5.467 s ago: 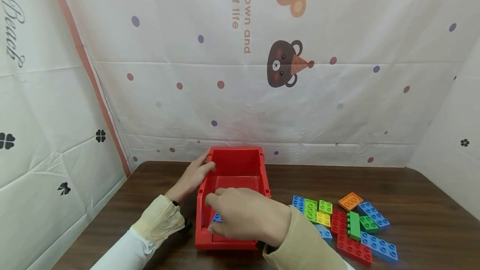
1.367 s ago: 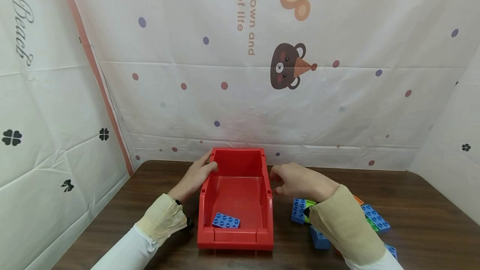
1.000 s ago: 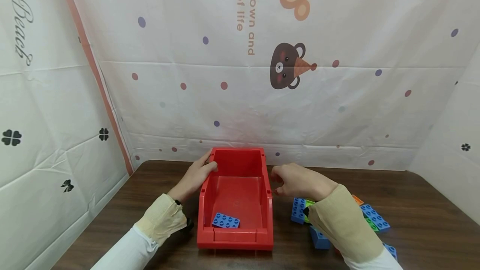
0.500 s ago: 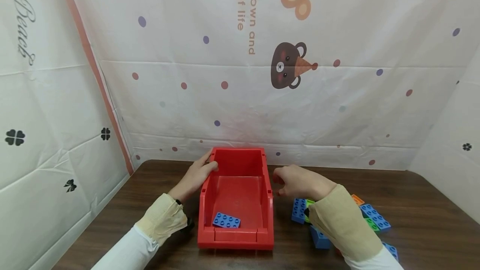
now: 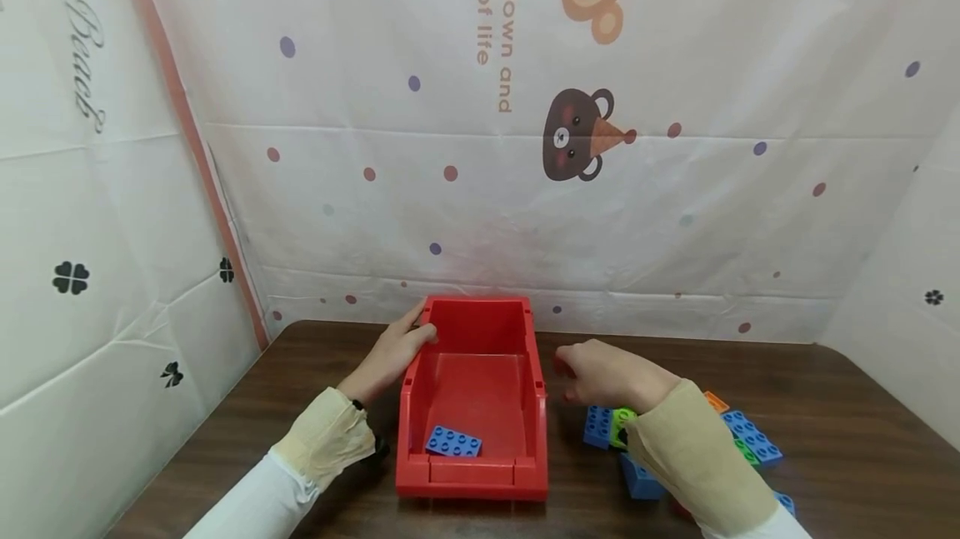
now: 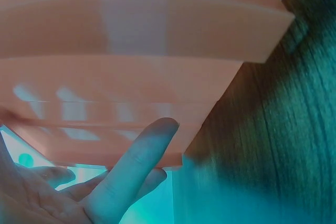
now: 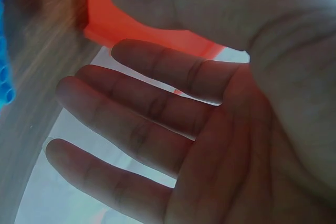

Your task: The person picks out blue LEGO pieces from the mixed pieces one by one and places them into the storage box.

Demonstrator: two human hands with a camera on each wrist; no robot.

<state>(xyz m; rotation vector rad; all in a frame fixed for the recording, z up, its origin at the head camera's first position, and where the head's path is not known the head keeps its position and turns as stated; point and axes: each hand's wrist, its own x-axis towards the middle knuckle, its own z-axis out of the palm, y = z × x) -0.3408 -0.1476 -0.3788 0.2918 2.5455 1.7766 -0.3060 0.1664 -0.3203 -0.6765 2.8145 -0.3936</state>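
A red storage bin (image 5: 472, 479) stands on the table, its low front towards me. One blue toy brick (image 5: 453, 442) lies inside, near that front lip. My left hand (image 5: 390, 356) holds the bin's left side near the back, thumb at the rim and other fingers outside. In the left wrist view, fingers (image 6: 134, 166) lie by the bin's outer wall. To the right of the bin hovers my right hand (image 5: 618, 374); its fingers (image 7: 126, 119) are spread and loosely bent, with nothing held. Loose bricks, including a blue brick (image 5: 597, 426) and a lime brick (image 5: 621, 424), lie below it.
Several more bricks lie on the right of the dark wooden table (image 5: 847, 422), partly hidden by my right sleeve (image 5: 701, 456). Among them are an orange brick (image 5: 716, 401) and a thick blue brick (image 5: 639, 476). A printed white cloth (image 5: 675, 231) encloses the back and sides.
Earlier my right hand was inside the bin at the blue brick. It has since moved out to the right, leaving that brick there, and lately drifted slightly further right. The left hand stays at the bin.
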